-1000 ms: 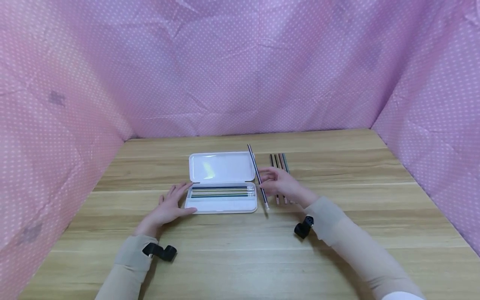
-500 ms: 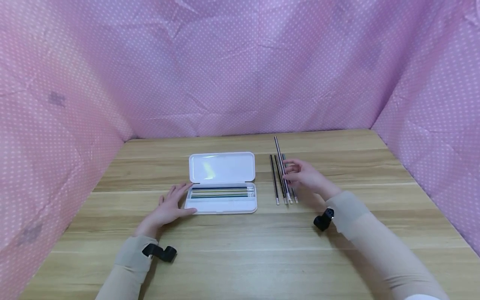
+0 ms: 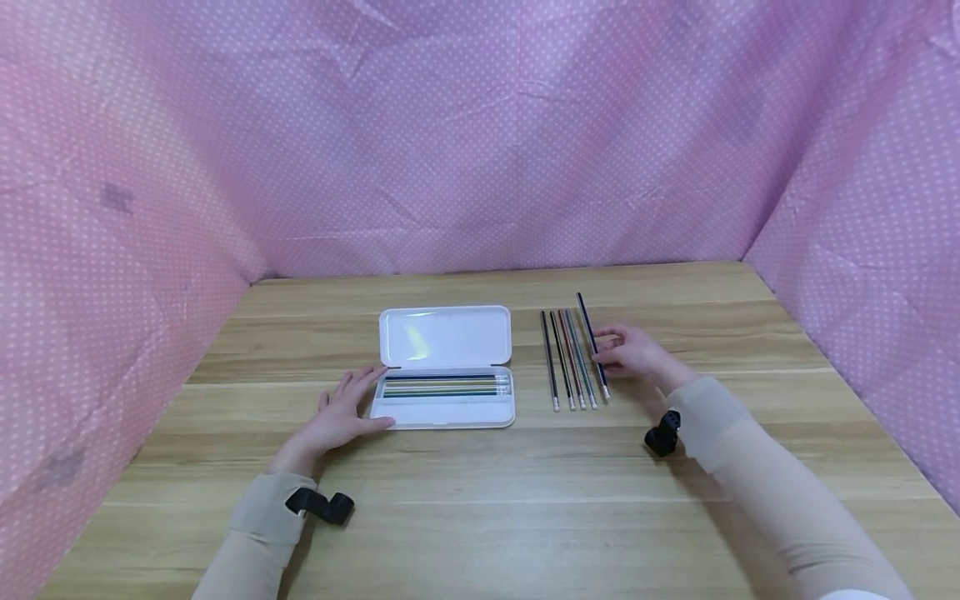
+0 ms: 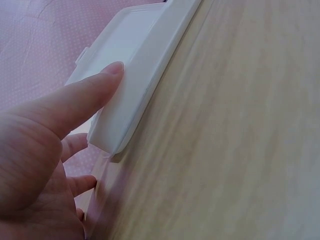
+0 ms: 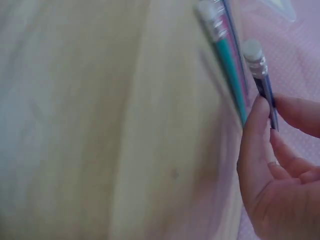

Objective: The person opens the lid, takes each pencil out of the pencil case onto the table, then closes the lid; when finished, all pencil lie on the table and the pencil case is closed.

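Note:
My right hand (image 3: 639, 352) pinches a dark blue pencil (image 3: 585, 315) between thumb and fingers, just right of a row of pencils (image 3: 567, 350). In the right wrist view the pencil (image 5: 263, 82) shows its white eraser and silver ferrule beyond the thumb. A white pencil case (image 3: 442, 413) lies with its lid folded back, holding several pencils (image 3: 438, 385) side by side in its rear part. At its left end rests my left hand (image 3: 337, 421), fingers spread. In the left wrist view, the thumb lies over the case (image 4: 137, 90), and the other fingers are partly hidden behind it.
The lid (image 3: 445, 335) lies flat behind the case. Pink dotted cloth (image 3: 480, 150) hangs along the back and sides of the wooden table (image 3: 465, 508). Each wrist wears a black camera, such as the right one (image 3: 663, 434).
My right hand has carried the dark blue pencil rightward, from beside the case, over the row of pencils, to the row's right side. The left hand and case have stayed in place.

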Motion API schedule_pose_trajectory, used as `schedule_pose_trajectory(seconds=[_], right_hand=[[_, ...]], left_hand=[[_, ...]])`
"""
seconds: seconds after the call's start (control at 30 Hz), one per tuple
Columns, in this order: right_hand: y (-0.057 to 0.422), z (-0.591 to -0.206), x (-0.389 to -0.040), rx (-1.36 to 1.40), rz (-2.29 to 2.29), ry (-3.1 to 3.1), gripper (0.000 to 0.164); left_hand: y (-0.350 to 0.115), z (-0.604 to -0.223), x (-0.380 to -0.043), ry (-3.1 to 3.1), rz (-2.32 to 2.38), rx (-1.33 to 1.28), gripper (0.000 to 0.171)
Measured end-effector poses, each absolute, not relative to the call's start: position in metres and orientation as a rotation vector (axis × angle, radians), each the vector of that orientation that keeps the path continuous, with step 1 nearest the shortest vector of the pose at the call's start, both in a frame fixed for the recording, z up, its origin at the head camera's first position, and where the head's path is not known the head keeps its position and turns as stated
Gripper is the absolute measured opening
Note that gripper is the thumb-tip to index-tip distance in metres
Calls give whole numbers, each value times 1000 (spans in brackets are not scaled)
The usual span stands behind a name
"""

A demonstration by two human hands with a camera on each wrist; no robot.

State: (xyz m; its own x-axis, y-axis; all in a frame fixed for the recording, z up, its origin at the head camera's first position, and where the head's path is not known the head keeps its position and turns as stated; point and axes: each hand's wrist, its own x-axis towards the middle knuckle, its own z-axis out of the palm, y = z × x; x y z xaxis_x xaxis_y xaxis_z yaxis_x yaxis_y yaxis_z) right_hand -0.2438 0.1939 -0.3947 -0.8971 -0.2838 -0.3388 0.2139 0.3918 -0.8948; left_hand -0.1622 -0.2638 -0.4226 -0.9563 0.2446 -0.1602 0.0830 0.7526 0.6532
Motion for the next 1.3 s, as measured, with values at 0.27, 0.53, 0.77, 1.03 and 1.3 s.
schedule_pose_trajectory(seconds=[0.27,0.53,0.77,1.03,1.3], right_hand=[[197,-399,-245,-24,-1422,2263,58],[184,-400,-246,38,-1252,2451,50],[177,-400,-246,29,-1106,2552,41],[179,-398,-242,7,-1169,2513,42],[180,-399,-239,-9,-1218,2483,43]], left_hand=[[-263,-421,-162,2724,985,260,90],[-263,-421,-162,2727,987,263,90],[-263,-422,-163,2728,985,260,90],[-263,-422,-162,2734,986,266,91],[-263,-422,-162,2741,979,277,90]])
